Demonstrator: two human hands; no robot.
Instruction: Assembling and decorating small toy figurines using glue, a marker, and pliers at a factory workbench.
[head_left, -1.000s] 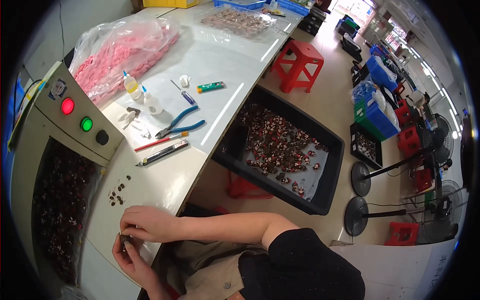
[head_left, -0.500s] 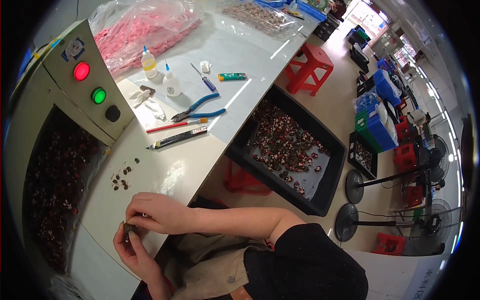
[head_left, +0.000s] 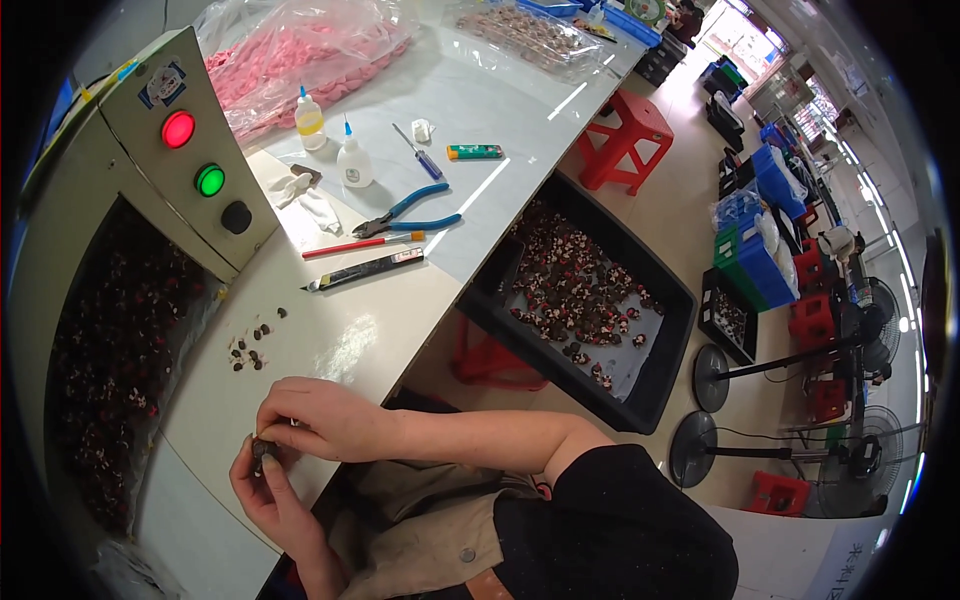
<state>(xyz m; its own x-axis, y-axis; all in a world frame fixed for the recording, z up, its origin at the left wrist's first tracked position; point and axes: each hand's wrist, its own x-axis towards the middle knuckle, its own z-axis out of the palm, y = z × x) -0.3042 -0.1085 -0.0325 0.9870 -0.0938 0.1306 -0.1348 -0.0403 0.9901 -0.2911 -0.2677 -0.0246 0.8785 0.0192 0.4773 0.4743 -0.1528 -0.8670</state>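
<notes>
In the head view, your left hand point(head_left: 268, 490) and right hand point(head_left: 312, 420) meet at the near edge of the white worktop point(head_left: 330, 340), close to your body. Between them you pinch a small dark part point(head_left: 262, 452): the left thumb and fingers curl shut around it from below, and the right fingertips close on it from above. Its shape is too small to tell.

Just beyond your hands, toward the left edge of the worktop, a little scatter of loose dark parts point(head_left: 250, 345) lies on the bare surface. Left of that stands a grey control box point(head_left: 170, 150) with a red, a green and a black button, and below it an open bin point(head_left: 110, 350) full of dark parts.

Farther along the worktop lie a black utility knife point(head_left: 365, 270), a red pencil point(head_left: 360, 245), blue-handled pliers point(head_left: 410, 215), two small squeeze bottles point(head_left: 335, 140) and a clear bag of pink pieces point(head_left: 310, 50) at the far corner.

Off the right edge of the worktop sits a black tray point(head_left: 655, 390) holding more dark parts, with a red stool point(head_left: 625, 140) beyond it.
</notes>
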